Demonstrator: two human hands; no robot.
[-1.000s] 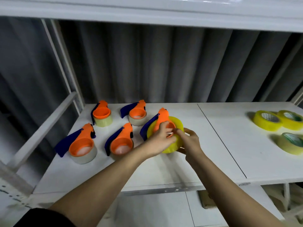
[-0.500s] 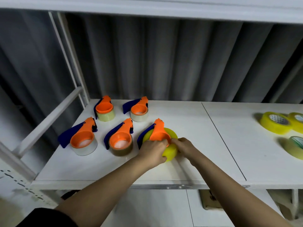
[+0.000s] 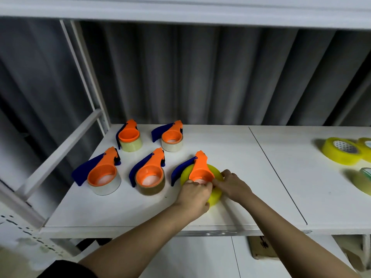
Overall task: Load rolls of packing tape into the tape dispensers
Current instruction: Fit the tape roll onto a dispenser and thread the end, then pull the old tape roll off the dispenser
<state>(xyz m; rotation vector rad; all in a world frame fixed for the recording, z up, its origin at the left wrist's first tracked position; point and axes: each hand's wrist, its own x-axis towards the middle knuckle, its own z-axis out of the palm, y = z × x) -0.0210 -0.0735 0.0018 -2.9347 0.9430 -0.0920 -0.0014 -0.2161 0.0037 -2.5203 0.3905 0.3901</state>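
An orange and blue tape dispenser (image 3: pixel 198 167) lies on the white shelf (image 3: pixel 236 155) with a yellow tape roll (image 3: pixel 215 194) around its orange hub. My left hand (image 3: pixel 193 194) grips the near left side of that roll and hub. My right hand (image 3: pixel 230 184) holds the roll's right side, fingers curled at the hub's rim. Several other dispensers with rolls stand to the left: two in the back row (image 3: pixel 129 137) (image 3: pixel 171 137), two in the front row (image 3: pixel 102 175) (image 3: pixel 149 177).
Loose yellow tape rolls (image 3: pixel 339 150) lie at the shelf's right end, one (image 3: pixel 361 181) partly cut off by the frame edge. A white metal frame post (image 3: pixel 86 77) stands at the left. A seam (image 3: pixel 277 175) splits the shelf. A cardboard box (image 3: pixel 261 247) sits below.
The dispenser with the yellow roll has come down from a tilted, lifted pose to lie flat on the shelf. Both hands moved down with it and stay on it.
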